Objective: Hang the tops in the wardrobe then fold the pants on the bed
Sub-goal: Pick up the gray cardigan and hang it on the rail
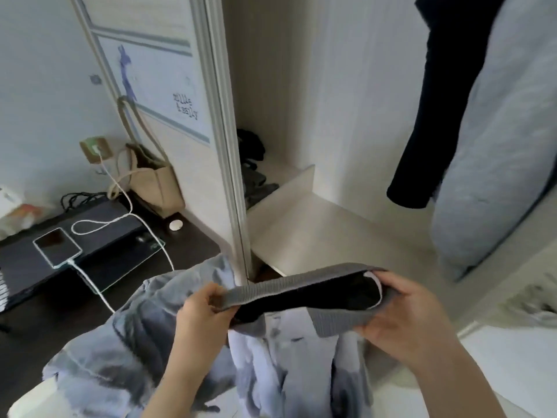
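**Now we hold a top by its grey band**

Here we stand in front of the open wardrobe (pixel 301 224) with a grey and white top (pixel 271 357) in our hands. Our left hand (pixel 202 309) pinches the ribbed grey band (pixel 301 282) at one end. Our right hand (pixel 401 309) has its fingers curled round the other end. The band is pulled wide between them, and we can see the dark inside. The rest of the top hangs down in front of us.

Two things already hang in the wardrobe: a dark top (pixel 437 116) and a pale blue one (pixel 488 161) just beside it. So we think some of the hanging is done. We cannot see a hanger in this top; it may be hidden, so we cannot tell.

This top must still go up on the rail. After that come the pants. We see no pants and no bed from here, so that part looks not yet begun.

To the left sits a dark desk (pixel 187 245) with a phone (pixel 57 242) on its white cable (pixel 120 206), and a tan bag (pixel 153 179).
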{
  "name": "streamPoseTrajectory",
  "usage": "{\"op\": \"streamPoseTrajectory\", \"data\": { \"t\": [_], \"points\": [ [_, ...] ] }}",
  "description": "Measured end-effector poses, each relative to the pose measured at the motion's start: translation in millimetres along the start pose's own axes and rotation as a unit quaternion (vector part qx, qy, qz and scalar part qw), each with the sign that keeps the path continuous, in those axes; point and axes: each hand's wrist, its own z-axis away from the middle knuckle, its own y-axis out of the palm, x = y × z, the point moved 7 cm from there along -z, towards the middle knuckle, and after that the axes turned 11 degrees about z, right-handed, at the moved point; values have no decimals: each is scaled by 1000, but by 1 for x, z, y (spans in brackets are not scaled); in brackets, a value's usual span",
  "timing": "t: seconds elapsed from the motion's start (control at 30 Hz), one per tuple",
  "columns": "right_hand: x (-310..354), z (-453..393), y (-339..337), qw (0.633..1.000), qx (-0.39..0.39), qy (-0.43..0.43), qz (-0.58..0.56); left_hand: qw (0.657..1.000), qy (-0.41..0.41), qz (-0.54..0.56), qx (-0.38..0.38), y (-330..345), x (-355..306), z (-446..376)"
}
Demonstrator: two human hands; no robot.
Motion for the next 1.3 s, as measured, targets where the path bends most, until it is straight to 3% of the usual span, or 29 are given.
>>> {"op": "streamPoseTrajectory", "data": {
  "t": [0.17,0.27,0.3,0.37,0.43,0.57,0.67,0.77,0.97,1.1,1.3],
  "points": [
    [35,-6,25,993,-76,-82,33,989,-71,-66,111,41,21,-61],
    [44,-13,26,983,-128,-122,47,967,-157,83,181,61,22,-85],
    [50,-13,26,979,-142,-140,47,940,-214,168,206,67,20,-90],
    [60,-11,18,966,-182,-174,60,847,-317,326,277,78,5,-86],
    [67,-9,10,954,-219,-194,72,778,-350,410,322,81,-18,-85],
    [74,-10,-4,926,-300,-229,33,729,-325,460,389,83,-66,-98],
    [87,-13,-4,912,-326,-250,-4,723,-281,466,426,80,-114,-114],
    [111,-17,11,905,-343,-250,29,739,-226,467,429,77,-162,-137],
    [189,-3,55,850,-375,-278,245,751,-106,461,461,69,-267,-173],
    [249,8,92,777,-376,-286,417,740,-5,461,490,56,-334,-181],
    [340,18,166,616,-351,-256,658,746,68,468,468,49,-411,-191]
  ]
}}
